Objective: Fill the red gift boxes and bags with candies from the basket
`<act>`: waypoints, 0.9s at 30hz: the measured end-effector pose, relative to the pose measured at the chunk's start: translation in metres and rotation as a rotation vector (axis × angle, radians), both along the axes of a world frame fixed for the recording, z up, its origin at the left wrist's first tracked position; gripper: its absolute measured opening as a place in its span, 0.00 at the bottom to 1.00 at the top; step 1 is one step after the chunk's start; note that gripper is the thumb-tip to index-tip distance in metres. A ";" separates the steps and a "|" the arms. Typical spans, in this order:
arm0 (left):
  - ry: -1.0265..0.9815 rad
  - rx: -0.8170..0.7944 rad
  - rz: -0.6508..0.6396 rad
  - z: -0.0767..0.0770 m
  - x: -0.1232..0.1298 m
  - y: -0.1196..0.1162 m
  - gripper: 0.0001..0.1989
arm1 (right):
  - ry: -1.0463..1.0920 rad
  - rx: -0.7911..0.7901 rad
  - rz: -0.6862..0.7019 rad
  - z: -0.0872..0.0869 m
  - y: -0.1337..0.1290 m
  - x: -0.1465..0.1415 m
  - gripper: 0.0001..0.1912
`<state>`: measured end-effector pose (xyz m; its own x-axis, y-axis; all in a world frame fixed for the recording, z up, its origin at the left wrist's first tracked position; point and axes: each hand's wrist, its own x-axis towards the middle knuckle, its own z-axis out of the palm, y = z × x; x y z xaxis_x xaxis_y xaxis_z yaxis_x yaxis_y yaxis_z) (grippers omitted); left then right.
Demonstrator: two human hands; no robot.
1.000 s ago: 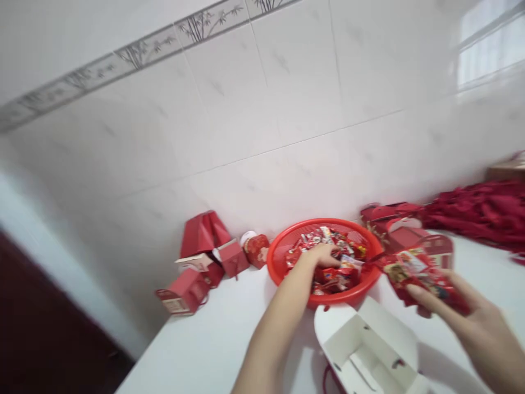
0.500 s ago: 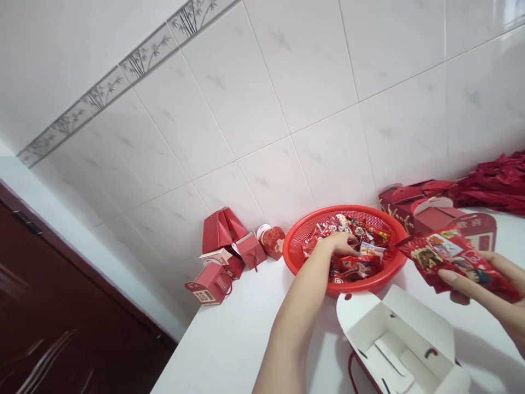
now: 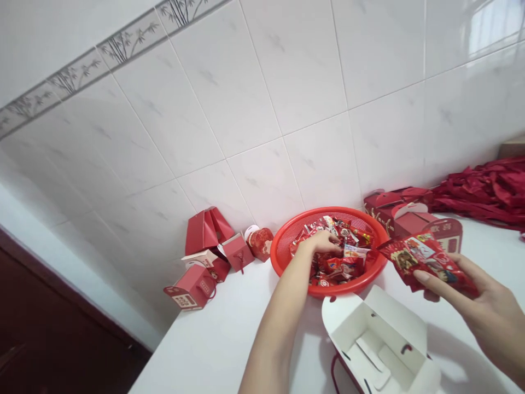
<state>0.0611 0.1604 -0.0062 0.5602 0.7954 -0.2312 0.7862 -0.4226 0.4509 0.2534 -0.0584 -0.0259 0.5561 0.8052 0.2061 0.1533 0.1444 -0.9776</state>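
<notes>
My left hand [image 3: 325, 242] reaches into a red plastic basket [image 3: 283, 268] of wrapped candies [image 3: 346, 265]. Its fingers are bent but apart and touch the wrappers; the fingertips are partly hidden. On the right, my right hand [image 3: 479, 295] grips a red printed snack packet [image 3: 430, 262] between thumb and fingers, above the table and beside the basket's rim. In front of the basket stands a gift box [image 3: 379, 350] with its flaps spread. Its inside is white, and a dark red cord shows at its left side.
Small red gift boxes [image 3: 199, 287] stand at the table's left edge by the tiled wall [image 3: 254, 180]. More red boxes [image 3: 414, 221] are behind the basket on the right, near a heap of dark red ribbon-like material [image 3: 484, 191]. The white table [image 3: 221, 339] ends at the left.
The view has shifted to the right, so things sit further left. My left hand stays in the basket, its fingers slightly moved. My right hand still holds the packet.
</notes>
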 end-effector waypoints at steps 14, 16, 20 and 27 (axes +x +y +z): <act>-0.394 0.072 0.128 0.011 -0.010 -0.003 0.29 | 0.049 0.105 0.106 0.000 -0.003 -0.004 0.23; -0.450 0.080 0.118 0.011 -0.009 -0.003 0.31 | 0.052 0.115 0.112 -0.001 -0.003 -0.004 0.23; -0.522 0.071 0.098 0.009 -0.009 0.002 0.28 | 0.050 0.116 0.123 -0.002 -0.003 -0.004 0.23; -0.626 0.060 0.097 0.008 -0.011 0.006 0.24 | 0.058 0.157 0.151 -0.002 -0.003 -0.004 0.23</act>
<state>0.0496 0.1664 0.0017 0.4997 0.8507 0.1630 0.4172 -0.4013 0.8154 0.2493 -0.0610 -0.0276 0.4461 0.8408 0.3066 0.0624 0.3125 -0.9479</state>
